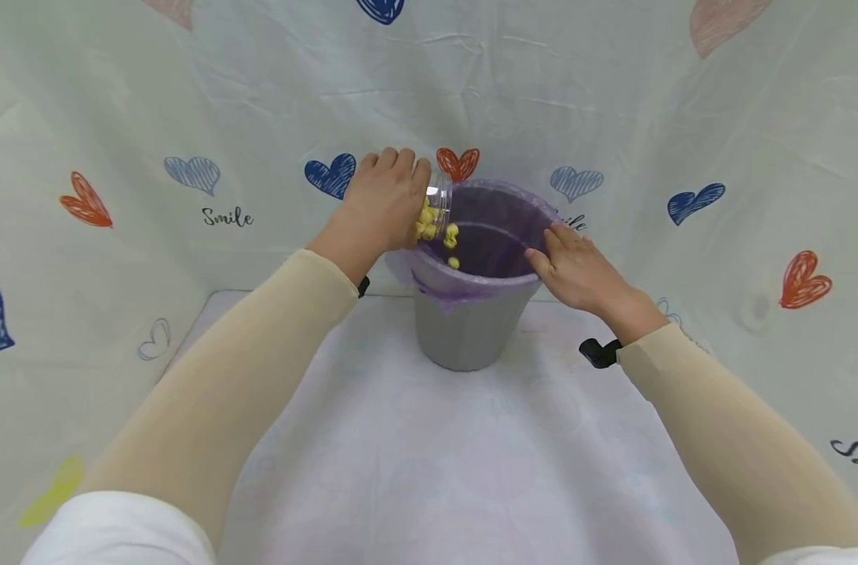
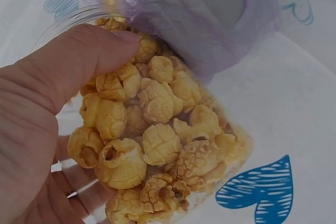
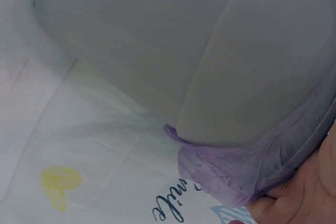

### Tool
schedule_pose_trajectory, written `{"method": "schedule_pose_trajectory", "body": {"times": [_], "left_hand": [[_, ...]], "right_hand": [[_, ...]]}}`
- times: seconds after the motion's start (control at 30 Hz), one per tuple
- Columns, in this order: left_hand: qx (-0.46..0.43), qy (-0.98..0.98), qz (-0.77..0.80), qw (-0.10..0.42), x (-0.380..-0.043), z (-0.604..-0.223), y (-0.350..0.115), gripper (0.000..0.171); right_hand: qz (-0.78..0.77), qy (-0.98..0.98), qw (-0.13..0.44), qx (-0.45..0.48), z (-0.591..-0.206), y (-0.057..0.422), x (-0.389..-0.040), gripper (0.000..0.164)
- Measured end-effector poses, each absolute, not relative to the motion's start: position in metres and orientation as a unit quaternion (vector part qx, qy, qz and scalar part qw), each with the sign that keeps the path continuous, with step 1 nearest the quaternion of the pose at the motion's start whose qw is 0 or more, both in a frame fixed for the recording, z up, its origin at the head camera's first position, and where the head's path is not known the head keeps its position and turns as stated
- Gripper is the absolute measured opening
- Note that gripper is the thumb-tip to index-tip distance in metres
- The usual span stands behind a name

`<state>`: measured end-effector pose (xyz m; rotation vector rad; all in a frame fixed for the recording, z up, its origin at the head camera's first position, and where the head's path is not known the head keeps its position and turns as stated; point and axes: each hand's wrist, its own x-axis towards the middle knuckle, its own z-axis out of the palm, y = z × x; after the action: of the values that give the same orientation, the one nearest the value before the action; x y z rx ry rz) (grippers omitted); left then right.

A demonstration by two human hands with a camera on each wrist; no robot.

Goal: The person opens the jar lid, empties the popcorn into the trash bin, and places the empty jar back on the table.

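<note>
My left hand [image 1: 389, 196] grips a clear jar [image 1: 440, 196] tipped sideways over the near left rim of a grey trash bin [image 1: 464, 333]. Yellow popcorn [image 2: 157, 103] fills much of the jar in the left wrist view, the thumb lying across its side. Below the mouth, a couple of popcorn pieces [image 1: 452, 235] are falling into the bin. A purple bag [image 1: 499, 196] lines the bin and folds over its rim. At the right side my right hand [image 1: 577, 267] holds the bagged rim, thumb over the edge; its other fingers are partly hidden.
The bin stands upright on a pale cloth-covered table [image 1: 429, 455], near its back edge. Behind it hangs a white curtain [image 1: 259, 94] printed with hearts and the word Smile. Black wrist bands [image 1: 600, 353] show at the sleeves.
</note>
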<state>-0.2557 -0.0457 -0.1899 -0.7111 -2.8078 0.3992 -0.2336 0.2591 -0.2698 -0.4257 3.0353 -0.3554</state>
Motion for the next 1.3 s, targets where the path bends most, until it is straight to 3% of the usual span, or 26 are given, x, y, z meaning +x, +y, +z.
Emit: {"method": "schedule_pose_trajectory", "body": {"times": [1.3], "left_hand": [[-0.238, -0.950, 0.177, 0.100, -0.254, -0.191, -0.032, 0.103]], "right_hand": [[-0.111, 0.985, 0.017, -0.135, -0.271, 0.258, -0.234, 0.082]]}}
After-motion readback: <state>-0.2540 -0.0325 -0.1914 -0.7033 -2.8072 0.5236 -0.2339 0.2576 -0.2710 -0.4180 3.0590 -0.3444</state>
